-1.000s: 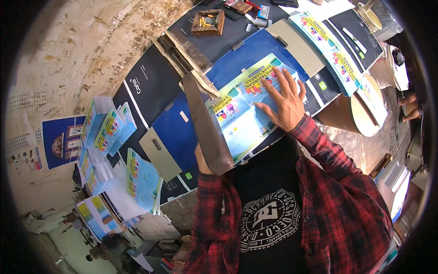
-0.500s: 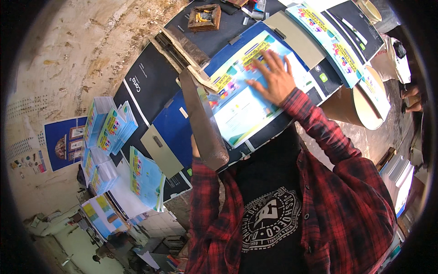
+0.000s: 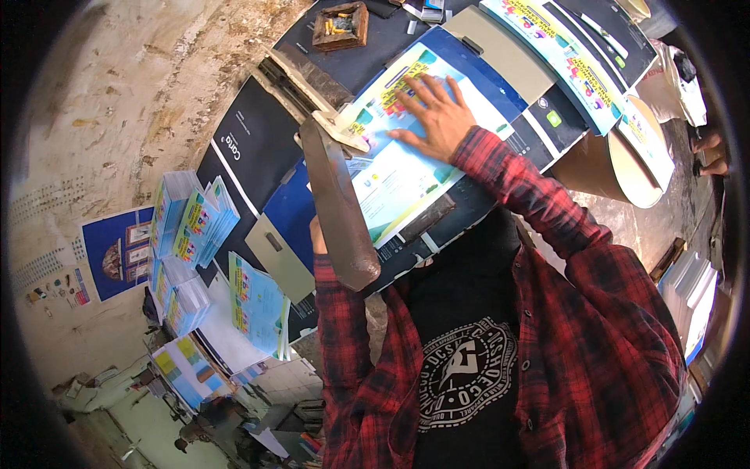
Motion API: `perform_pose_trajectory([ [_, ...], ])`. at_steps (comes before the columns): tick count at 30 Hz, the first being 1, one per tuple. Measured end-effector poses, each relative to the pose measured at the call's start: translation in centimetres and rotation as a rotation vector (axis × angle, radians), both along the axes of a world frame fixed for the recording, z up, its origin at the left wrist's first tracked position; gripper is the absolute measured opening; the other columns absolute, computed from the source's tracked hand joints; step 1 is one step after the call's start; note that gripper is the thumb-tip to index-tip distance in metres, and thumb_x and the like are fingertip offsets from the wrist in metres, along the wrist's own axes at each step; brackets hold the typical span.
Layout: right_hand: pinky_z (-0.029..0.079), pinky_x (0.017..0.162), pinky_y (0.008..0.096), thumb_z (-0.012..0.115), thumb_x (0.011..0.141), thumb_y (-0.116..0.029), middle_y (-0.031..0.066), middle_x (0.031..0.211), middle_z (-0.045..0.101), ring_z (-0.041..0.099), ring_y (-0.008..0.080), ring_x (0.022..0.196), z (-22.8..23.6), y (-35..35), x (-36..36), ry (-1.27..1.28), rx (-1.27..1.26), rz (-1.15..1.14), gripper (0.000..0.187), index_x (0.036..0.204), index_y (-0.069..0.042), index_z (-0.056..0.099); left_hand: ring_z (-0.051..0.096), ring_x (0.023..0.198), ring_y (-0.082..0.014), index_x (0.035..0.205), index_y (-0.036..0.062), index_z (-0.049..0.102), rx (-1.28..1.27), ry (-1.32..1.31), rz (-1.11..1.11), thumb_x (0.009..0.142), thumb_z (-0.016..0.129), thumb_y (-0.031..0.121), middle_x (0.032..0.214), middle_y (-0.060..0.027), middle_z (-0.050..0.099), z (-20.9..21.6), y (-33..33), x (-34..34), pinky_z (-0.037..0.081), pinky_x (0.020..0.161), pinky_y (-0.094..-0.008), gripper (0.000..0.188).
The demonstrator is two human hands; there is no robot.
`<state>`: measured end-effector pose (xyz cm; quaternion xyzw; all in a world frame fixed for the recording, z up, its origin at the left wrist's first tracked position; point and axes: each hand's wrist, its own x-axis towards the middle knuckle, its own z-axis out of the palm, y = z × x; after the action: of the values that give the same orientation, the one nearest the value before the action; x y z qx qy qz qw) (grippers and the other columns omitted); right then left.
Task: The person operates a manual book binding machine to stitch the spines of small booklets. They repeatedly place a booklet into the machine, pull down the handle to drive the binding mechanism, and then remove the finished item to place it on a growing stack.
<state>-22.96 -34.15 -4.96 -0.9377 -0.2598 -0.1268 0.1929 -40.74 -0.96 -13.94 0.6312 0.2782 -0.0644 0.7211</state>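
Light-blue/yellow printed sheet [image 3: 410,176] lies directly under person's R hand [image 3: 433,117], palm down, fingers spread on upper part; rest of sheet shows below hand, next to brown metal bar [image 3: 340,203]. L hand [image 3: 317,234] mostly hidden behind bar, can't tell grip.

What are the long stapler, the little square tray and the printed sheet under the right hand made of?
Stapler: probably metal, its dull brown surface scuffed and worn. Tray: likely wood, judging by its thick brown walls. Sheet: apparently paper, thin and colour-printed; its pale sheen may mean a coating.
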Motion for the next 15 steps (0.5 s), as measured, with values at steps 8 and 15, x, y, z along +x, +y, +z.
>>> perform_pose_trajectory([
  [8,0.018,0.117,0.0578,0.041,0.091,-0.071,0.0146,0.153,0.038,0.034,0.0348,0.142,-1.0,-5.5,3.4,-0.024,-0.14,-0.077,0.077,0.143,-0.014,0.05,0.063,0.111,-0.0244,0.127,0.0051,0.054,-0.348,0.018,0.178,0.1,0.057,0.033,0.123,-0.0143,0.064,3.5,-9.3,6.6,0.051,0.096,-0.0435,0.039],
  [15,0.023,0.115,0.056,0.044,0.091,-0.067,0.0135,0.15,0.043,0.038,0.0329,0.14,-0.5,-1.9,1.5,-0.036,-0.085,-0.032,0.075,0.142,-0.013,0.049,0.061,0.115,-0.0247,0.137,0.0043,0.046,-0.325,0.08,0.201,0.101,0.054,0.031,0.127,-0.0156,0.061,4.3,-7.4,5.2,0.052,0.097,-0.0439,0.045],
])
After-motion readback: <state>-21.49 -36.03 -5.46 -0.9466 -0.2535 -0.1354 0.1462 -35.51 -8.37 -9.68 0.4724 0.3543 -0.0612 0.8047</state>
